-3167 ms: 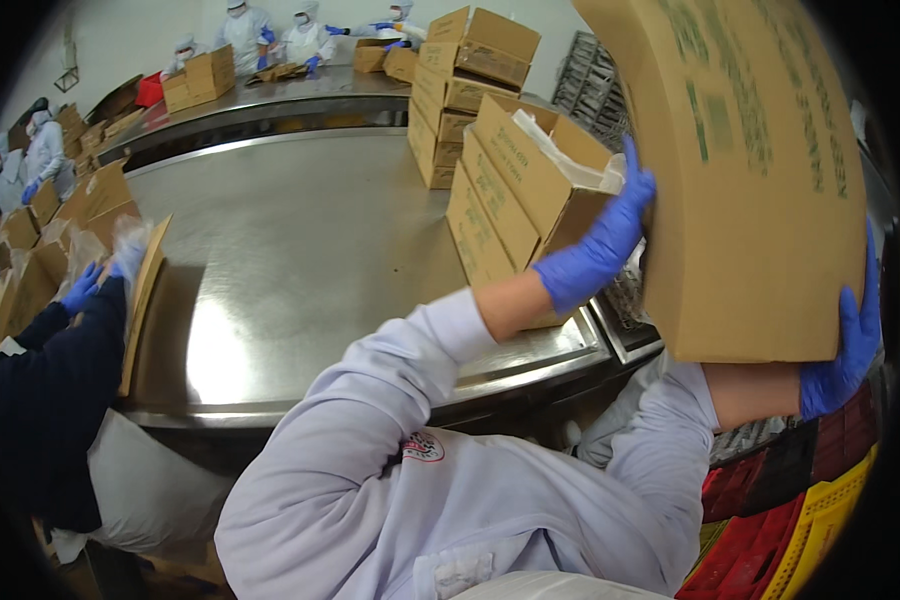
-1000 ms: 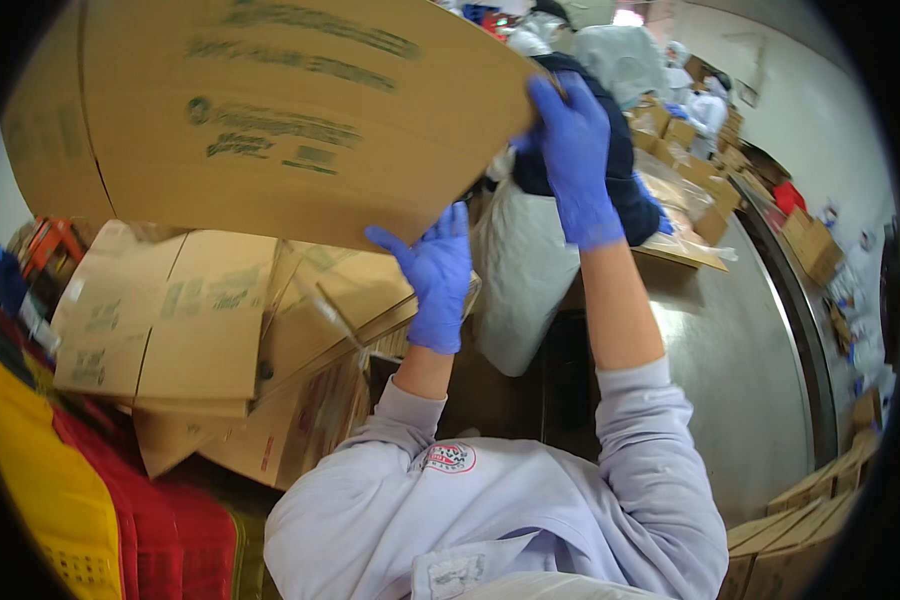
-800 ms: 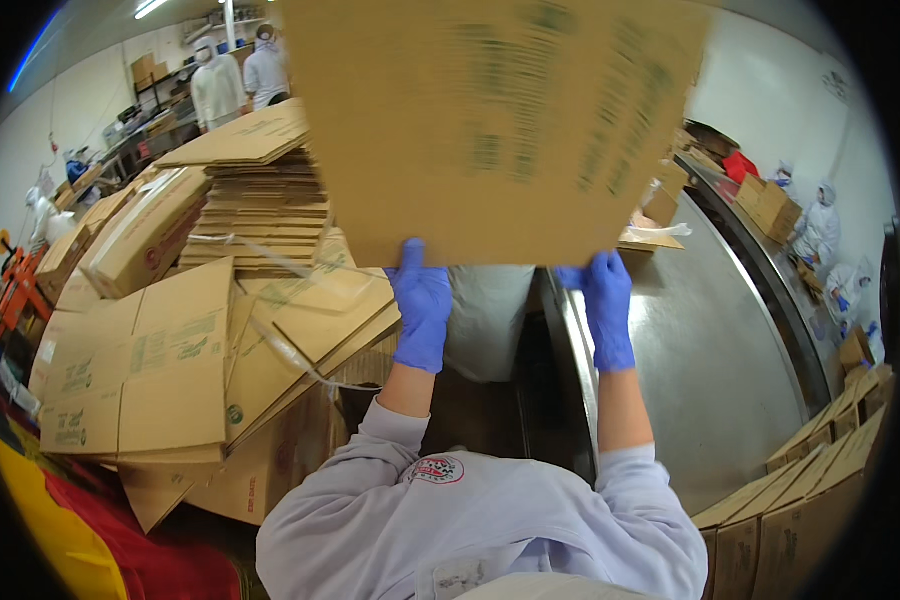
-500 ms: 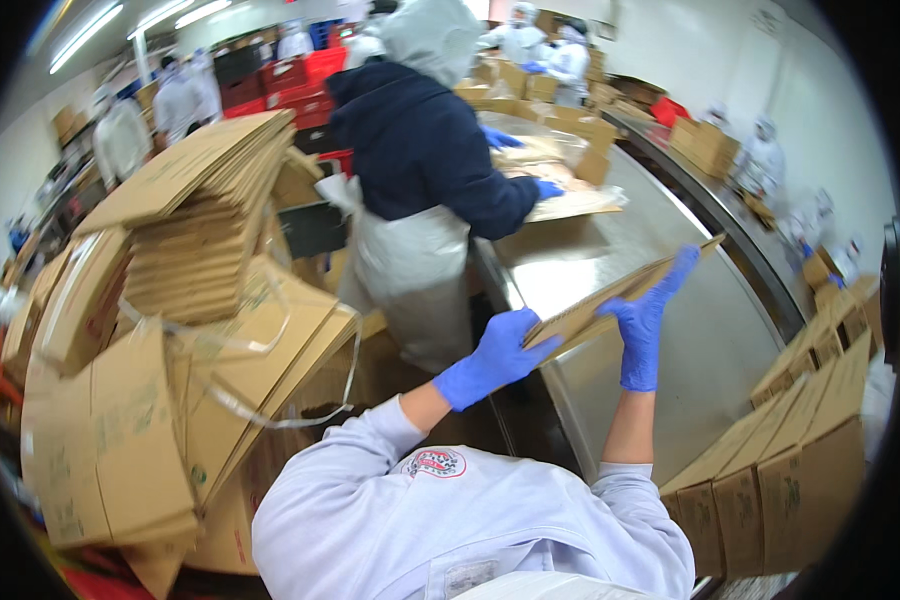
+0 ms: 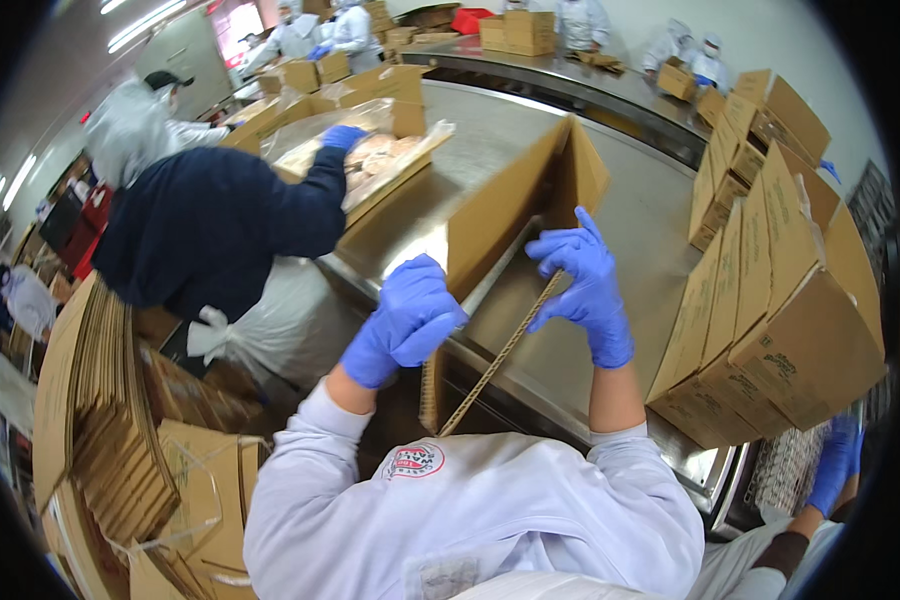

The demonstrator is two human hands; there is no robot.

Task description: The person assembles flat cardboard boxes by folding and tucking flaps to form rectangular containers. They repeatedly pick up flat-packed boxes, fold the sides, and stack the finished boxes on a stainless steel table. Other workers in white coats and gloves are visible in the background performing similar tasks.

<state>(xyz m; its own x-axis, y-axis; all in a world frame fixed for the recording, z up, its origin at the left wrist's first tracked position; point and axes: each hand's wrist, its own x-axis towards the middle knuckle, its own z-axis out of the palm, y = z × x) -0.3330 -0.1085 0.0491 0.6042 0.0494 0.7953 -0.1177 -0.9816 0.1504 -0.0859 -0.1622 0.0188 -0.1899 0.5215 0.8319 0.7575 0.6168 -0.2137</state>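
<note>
A brown cardboard box (image 5: 498, 218) stands partly unfolded in front of me, its walls spread apart over the steel table. My left hand (image 5: 402, 322), in a blue glove, has its fingers curled over the box's left wall. In a matching glove, my right hand (image 5: 582, 292) pinches the top edge of the near right panel between thumb and fingers. That panel shows edge-on, slanting down toward my chest. Between the walls the steel surface is visible.
The steel table (image 5: 642, 225) extends ahead. Several open cartons (image 5: 760, 310) line its right side. At left, a co-worker in a dark top (image 5: 220, 215) reaches into a plastic-lined carton (image 5: 425, 150). Stacked flat cardboard (image 5: 110, 410) stands lower left. Another person's gloved hand (image 5: 836, 460) shows lower right.
The flat folded cardboard between my hands has been spread into an open box shape. My view has turned right, bringing more of the carton row into sight.
</note>
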